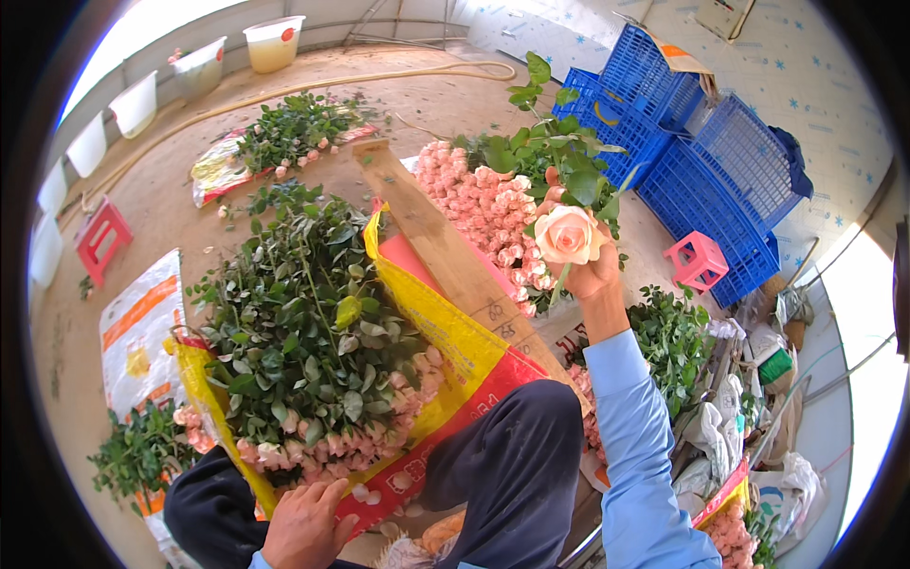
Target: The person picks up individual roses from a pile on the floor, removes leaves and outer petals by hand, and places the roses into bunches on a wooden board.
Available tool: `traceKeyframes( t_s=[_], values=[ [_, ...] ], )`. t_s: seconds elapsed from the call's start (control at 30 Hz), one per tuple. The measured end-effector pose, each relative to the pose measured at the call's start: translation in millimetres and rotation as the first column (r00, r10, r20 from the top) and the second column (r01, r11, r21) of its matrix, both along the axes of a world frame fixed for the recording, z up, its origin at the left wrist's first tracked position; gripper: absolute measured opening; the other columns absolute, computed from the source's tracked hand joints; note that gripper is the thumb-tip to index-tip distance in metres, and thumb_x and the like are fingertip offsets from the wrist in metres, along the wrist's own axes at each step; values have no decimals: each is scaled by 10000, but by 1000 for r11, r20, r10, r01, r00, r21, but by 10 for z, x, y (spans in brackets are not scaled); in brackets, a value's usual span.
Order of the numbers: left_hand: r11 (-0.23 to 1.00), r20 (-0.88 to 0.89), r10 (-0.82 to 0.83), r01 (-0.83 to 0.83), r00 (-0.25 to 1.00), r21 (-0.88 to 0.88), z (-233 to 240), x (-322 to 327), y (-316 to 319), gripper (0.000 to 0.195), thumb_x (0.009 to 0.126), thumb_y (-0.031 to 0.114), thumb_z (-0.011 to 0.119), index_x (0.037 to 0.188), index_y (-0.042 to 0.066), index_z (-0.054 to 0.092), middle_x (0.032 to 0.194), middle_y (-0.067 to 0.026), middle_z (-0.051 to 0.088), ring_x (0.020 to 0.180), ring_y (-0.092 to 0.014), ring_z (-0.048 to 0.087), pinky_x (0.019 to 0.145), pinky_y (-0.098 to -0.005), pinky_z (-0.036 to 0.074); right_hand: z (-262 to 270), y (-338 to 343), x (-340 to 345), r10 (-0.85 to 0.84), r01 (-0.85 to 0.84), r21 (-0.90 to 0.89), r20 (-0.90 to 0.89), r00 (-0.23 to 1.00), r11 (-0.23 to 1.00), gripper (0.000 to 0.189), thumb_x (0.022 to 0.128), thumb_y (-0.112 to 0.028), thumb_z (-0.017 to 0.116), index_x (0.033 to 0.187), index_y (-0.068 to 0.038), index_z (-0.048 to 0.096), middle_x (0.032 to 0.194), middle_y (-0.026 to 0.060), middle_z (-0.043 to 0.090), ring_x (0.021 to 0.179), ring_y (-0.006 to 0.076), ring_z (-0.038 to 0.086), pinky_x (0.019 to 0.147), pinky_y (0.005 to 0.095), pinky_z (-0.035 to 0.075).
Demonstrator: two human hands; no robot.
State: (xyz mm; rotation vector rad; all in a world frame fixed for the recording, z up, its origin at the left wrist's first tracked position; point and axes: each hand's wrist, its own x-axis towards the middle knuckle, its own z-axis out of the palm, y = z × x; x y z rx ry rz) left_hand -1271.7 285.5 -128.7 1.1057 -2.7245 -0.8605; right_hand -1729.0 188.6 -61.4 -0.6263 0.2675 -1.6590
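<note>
My right hand (pixel 598 274) is stretched out ahead and grips a pale pink rose (pixel 569 235), its open bloom facing me. Leafy green stems rise behind that bloom; how many of them the hand holds is unclear. Just beyond lies a broad stack of pink roses (pixel 476 206). My left hand (pixel 307 523) rests low by my knee at the edge of a yellow and red woven sack (pixel 455 355), thumb apart and nothing visible in it. On this sack lies a large heap of leafy roses (pixel 306 313), blooms towards me.
A wooden board (pixel 434 235) with handwritten measuring marks slants between the two piles. Blue plastic crates (pixel 711 192) and a pink stool (pixel 697 262) stand at right. More cut roses (pixel 298 128) lie at the back. A red stool (pixel 103 238) and several tubs (pixel 274 44) line the left.
</note>
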Motion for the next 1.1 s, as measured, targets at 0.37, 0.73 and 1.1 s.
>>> traceKeyframes(
  t_s=[0.37, 0.73, 1.1],
  values=[
    [999, 17, 13, -12, 1000, -35, 24, 41, 6, 464, 828, 249, 685, 1219, 36, 555, 1019, -163, 643, 931, -352, 615, 843, -418, 482, -389, 231, -357, -247, 274, 36, -332, 910, 961, 461, 992, -215, 537, 1431, -99, 458, 1177, 24, 623, 1034, 179, 610, 919, 334, 510],
    [1000, 73, 21, -22, 997, 5, -18, 86, 29, 483, 821, 264, 687, 1225, 27, 568, 1022, -156, 637, 947, -335, 612, 849, -417, 474, -833, 288, -1424, -568, 722, 176, -504, 650, 669, 254, 1004, -73, 461, 1237, -93, 560, 1104, 79, 625, 973, 222, 608, 855, 396, 553],
    [984, 164, 69, -94, 984, 150, -327, -64, -74, 473, 870, 184, 646, 1296, 25, 517, 1109, -190, 594, 977, -380, 567, 831, -452, 459, -1231, -976, -2130, -563, 879, 219, -697, 444, 423, 336, 962, -30, 395, 1242, -113, 561, 1098, 72, 632, 924, 213, 611, 806, 396, 546]
  ],
)
